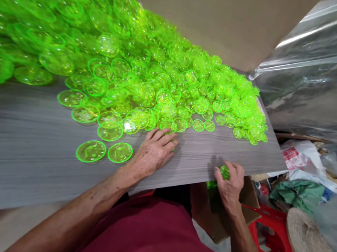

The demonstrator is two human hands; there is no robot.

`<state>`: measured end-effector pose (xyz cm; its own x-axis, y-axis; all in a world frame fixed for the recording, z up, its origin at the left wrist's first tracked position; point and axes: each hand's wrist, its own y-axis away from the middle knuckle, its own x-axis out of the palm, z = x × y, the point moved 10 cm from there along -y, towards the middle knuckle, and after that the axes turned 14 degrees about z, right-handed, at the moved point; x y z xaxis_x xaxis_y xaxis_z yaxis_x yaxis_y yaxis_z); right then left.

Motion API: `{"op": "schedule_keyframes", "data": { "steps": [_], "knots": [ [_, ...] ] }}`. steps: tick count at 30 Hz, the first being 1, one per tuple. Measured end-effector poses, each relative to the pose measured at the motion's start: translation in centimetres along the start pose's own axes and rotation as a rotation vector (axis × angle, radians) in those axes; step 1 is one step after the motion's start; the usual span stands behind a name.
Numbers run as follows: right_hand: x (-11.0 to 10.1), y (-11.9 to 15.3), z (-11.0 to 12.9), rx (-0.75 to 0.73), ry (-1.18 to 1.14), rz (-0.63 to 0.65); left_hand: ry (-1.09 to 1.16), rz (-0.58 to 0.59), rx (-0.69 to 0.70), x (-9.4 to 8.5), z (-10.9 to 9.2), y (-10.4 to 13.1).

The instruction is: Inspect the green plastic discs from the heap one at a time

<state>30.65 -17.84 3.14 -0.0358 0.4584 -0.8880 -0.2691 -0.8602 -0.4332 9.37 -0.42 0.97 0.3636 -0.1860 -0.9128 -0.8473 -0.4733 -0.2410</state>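
A large heap of clear, bright green round plastic discs [148, 92] covers the back of the grey wood-grain table [34, 163]. My left hand [155, 150] lies palm down at the heap's front edge, fingers stretched over the nearest discs; a bit of green shows beside its fingertips, and what is under the palm is hidden. At the table's front edge, my right hand [230, 184] has its thumb and fingers around a green plastic disc [224, 172]; whether it holds more than one I cannot tell. Two loose discs [120, 152] lie left of my left hand.
Below the table edge, under my right hand, stands an open cardboard box [219, 226] with green pieces showing inside. A red plastic stool [269, 239] bears a woven straw hat [309, 244]. Bags [303, 156] lie further right, beside plastic sheeting [321, 74]. A brown board [214, 12] rises behind the heap.
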Motion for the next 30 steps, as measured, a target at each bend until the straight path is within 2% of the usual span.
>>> {"op": "schedule_keyframes", "data": {
  "steps": [3, 5, 7, 9, 11, 13, 17, 20, 23, 25, 30],
  "knots": [
    [-1.8, 3.7, -4.8, 0.208, 0.028, -0.078, 0.0, -0.037, -0.007, -0.5, -0.1, 0.1],
    [-2.1, 6.0, -7.4, 0.325, 0.007, -0.062, 0.016, -0.068, -0.036, -0.9, 0.1, 0.2],
    [-2.4, 7.3, -8.9, 0.382, -0.017, -0.05, 0.035, -0.109, -0.073, -1.4, 0.5, 0.3],
    [-2.9, 6.8, -8.6, 0.359, -0.012, -0.084, 0.046, -0.137, -0.088, -1.7, 0.7, 0.4],
    [-3.3, 4.3, -6.8, 0.258, 0.006, -0.131, 0.057, -0.149, -0.083, -1.7, 0.8, 0.4],
    [-2.2, 0.1, -3.7, 0.093, -0.017, -0.112, 0.067, -0.17, -0.084, -1.8, 1.0, 0.4],
    [4.4, -9.2, 3.3, -0.234, -0.033, 0.201, 0.103, -0.289, -0.115, -3.1, 1.9, 0.9],
    [8.4, -13.3, 5.5, -0.234, -0.002, 0.375, 0.154, -0.388, -0.19, -4.4, 3.3, 1.7],
    [9.7, -13.6, 6.3, -0.197, -0.006, 0.487, 0.187, -0.407, -0.273, -4.8, 4.5, 2.2],
    [9.3, -12.1, 7.2, -0.224, -0.004, 0.528, 0.169, -0.413, -0.292, -4.9, 4.6, 2.3],
    [7.3, -7.0, 10.3, -0.282, -0.04, 0.534, 0.074, -0.391, -0.269, -4.5, 3.5, 2.0]
  ]
}}
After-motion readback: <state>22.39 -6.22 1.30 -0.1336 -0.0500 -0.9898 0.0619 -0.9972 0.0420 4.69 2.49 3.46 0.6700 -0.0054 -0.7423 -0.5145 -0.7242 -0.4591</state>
